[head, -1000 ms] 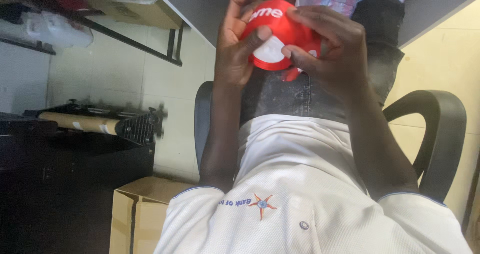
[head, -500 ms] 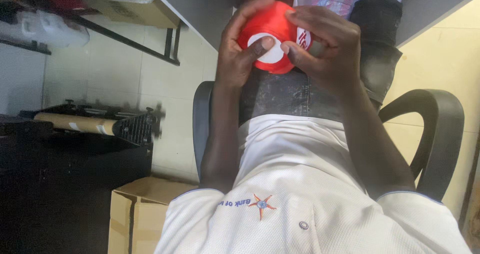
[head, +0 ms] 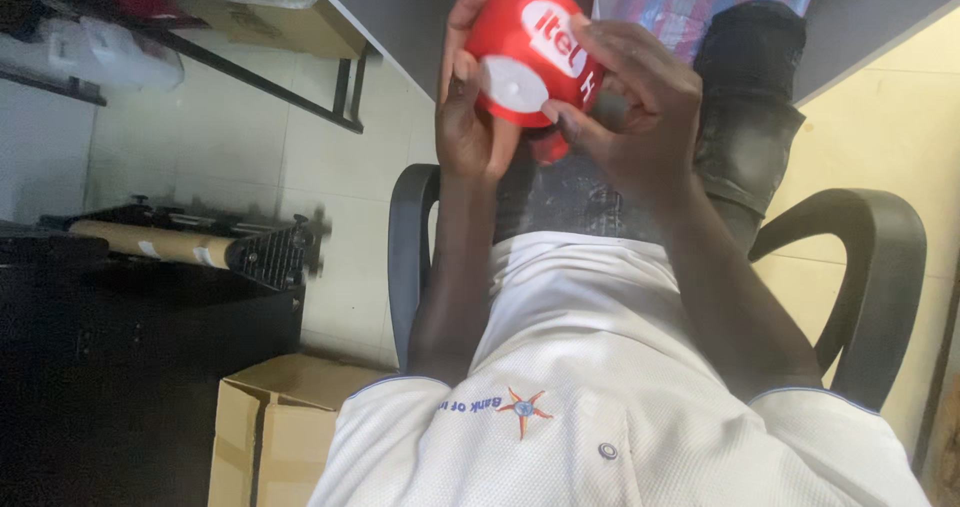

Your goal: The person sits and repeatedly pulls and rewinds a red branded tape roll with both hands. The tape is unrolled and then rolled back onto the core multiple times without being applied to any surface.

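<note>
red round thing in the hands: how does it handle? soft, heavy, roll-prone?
The red ball is probably light: fingertips of the left hand and right hand support it aloft. Its round shape suggests it would roll if set down. The glossy surface may be slippery; softness is unclear.

- Brown cardboard box (head: 268, 429): near left, on the floor beside the chair, flaps partly open.
- White label patches on red round object (head: 527, 52): far centre, one circular, one oblong.
</note>
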